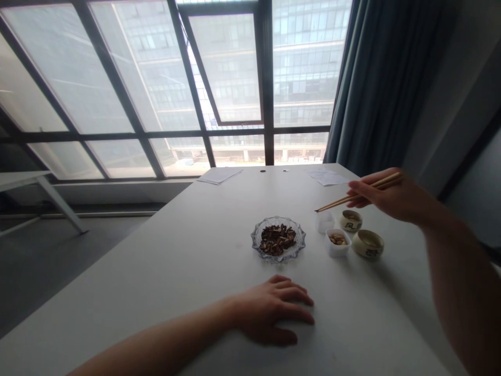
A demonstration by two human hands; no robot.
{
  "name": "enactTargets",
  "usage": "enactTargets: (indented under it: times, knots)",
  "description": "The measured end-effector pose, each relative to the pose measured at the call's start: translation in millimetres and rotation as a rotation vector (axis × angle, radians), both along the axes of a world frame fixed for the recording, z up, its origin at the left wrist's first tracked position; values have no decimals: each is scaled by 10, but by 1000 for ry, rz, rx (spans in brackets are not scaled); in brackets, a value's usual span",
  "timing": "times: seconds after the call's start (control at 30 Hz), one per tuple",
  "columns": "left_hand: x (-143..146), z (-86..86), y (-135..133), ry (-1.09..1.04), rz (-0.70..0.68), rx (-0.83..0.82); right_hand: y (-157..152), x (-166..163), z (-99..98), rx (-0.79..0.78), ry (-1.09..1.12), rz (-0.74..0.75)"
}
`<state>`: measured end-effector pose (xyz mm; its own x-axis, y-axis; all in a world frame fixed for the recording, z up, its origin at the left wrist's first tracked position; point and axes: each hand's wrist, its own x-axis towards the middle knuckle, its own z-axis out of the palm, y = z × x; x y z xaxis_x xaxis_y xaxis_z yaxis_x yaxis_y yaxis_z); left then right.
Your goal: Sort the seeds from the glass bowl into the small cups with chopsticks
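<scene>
My right hand [378, 193] is closed round a pair of chopsticks [358, 194]. Their tips point left, above a small translucent container [324, 224]; a tiny dark bit seems to sit at the tips, too small to name. My left hand [276, 312] lies flat on the table with its fingers spread, holding nothing. Beyond it stands a scalloped glass dish [256, 249] with a heap of dark brown, seed-like pieces [277, 239]. Right of the dish, a white plastic container [337, 250] holds pale brown pieces [337, 238].
Two cream cups with dark characters, a rear cup [351, 225] and a front cup [368, 251], stand beside the containers. Papers [220, 175] lie at the far left of the white table [188, 261], more sheets [326, 177] at the far right. Windows and a blue curtain [376, 94] are behind.
</scene>
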<state>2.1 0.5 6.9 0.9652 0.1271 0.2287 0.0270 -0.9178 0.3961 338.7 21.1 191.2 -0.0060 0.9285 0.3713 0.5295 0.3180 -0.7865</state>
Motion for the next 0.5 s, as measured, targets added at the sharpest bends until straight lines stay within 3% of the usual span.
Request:
enactTargets:
  times: [0.1, 0.2, 0.37, 0.5]
  knots:
    - [-6, 17, -4, 4, 2, -1, -221, 337, 156, 11, -78, -119]
    - [-12, 28, -2, 17, 3, 3, -312, 638, 174, -120, -190, -120]
    - [-17, 32, 7, 27, 0, 11, -134, 831, 55, -328, -199, -63]
    - [-16, 39, 6, 34, -2, 4, 60, 822, -35, -349, -181, 62]
